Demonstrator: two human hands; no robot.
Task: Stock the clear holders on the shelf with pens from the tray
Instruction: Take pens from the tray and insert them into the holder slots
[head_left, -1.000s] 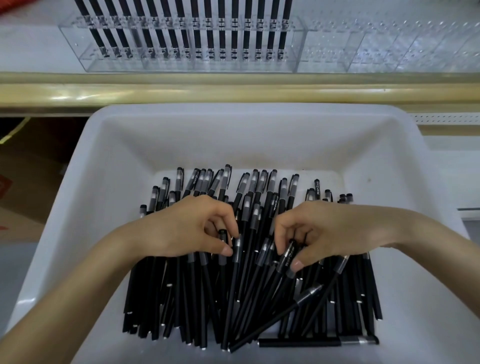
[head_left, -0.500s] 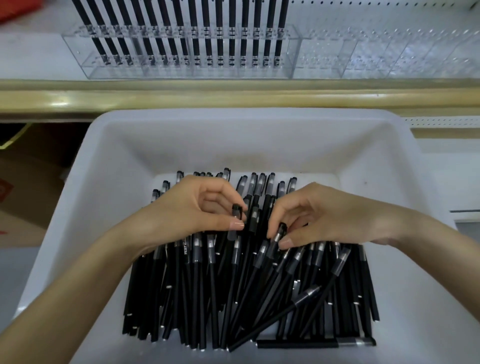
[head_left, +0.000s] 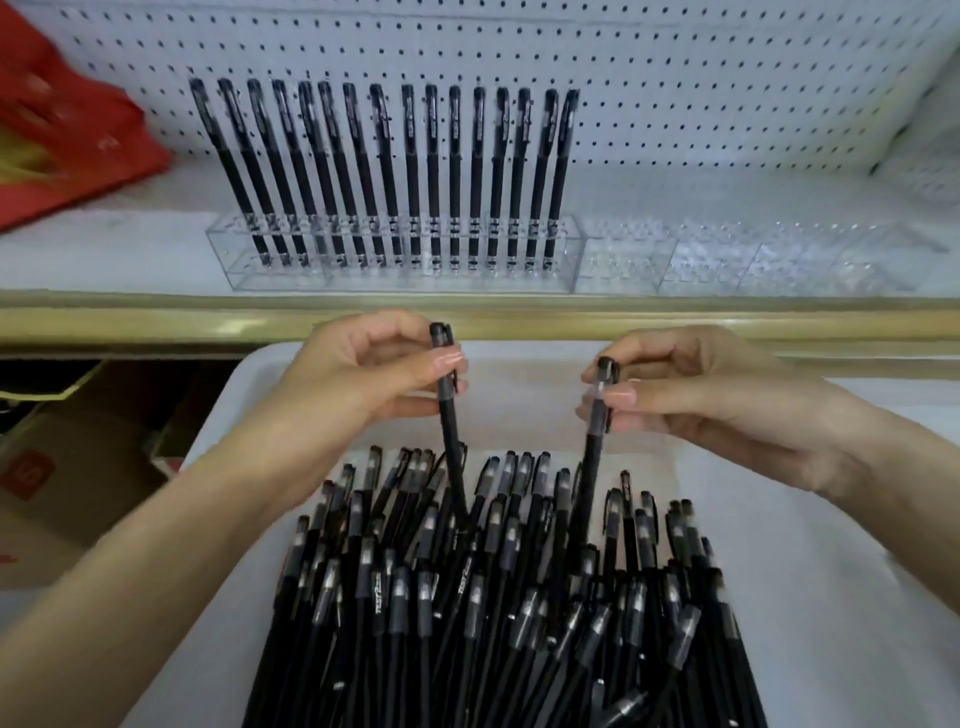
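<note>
A white tray (head_left: 810, 545) holds a heap of several black pens (head_left: 498, 597). My left hand (head_left: 358, 374) pinches one black pen (head_left: 449, 431) near its cap, upright above the heap. My right hand (head_left: 717, 405) pinches a second black pen (head_left: 592, 457) near its cap, also lifted upright. On the shelf behind, a clear holder (head_left: 395, 270) carries a row of several standing black pens (head_left: 384, 171). To its right stand clear holders (head_left: 737, 260) with no pens in them.
A gold shelf edge (head_left: 156, 317) runs between tray and holders. White pegboard (head_left: 675, 104) backs the shelf. A red bag (head_left: 62, 135) lies at the shelf's left end. Cardboard boxes (head_left: 67, 467) sit below on the left.
Both hands have risen out of the heap, each lifting one pen up by its cap end. The view has tilted up toward the shelf.
</note>
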